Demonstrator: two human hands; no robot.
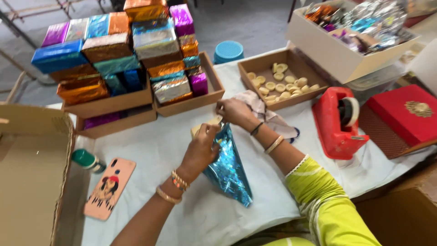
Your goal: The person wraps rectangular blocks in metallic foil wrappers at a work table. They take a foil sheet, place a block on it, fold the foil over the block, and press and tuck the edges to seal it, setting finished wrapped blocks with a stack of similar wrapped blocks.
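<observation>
My left hand (200,148) grips the upper end of a shiny blue foil wrap (229,169) that lies on the white table cloth (150,150). A tan box (199,128) pokes out of the foil's top. My right hand (234,111) pinches the foil at the same end, next to a small piece of tape or card. Both wrists carry bangles. The right arm wears a lime-green sleeve (323,200).
Cardboard trays (191,102) stacked with several foil-wrapped boxes stand at the back left. A tray of pale rings (280,82), a red tape dispenser (339,123), a red box (400,114), a phone (110,187), a green-capped bottle (88,160) and a large carton (32,168) surround the work spot.
</observation>
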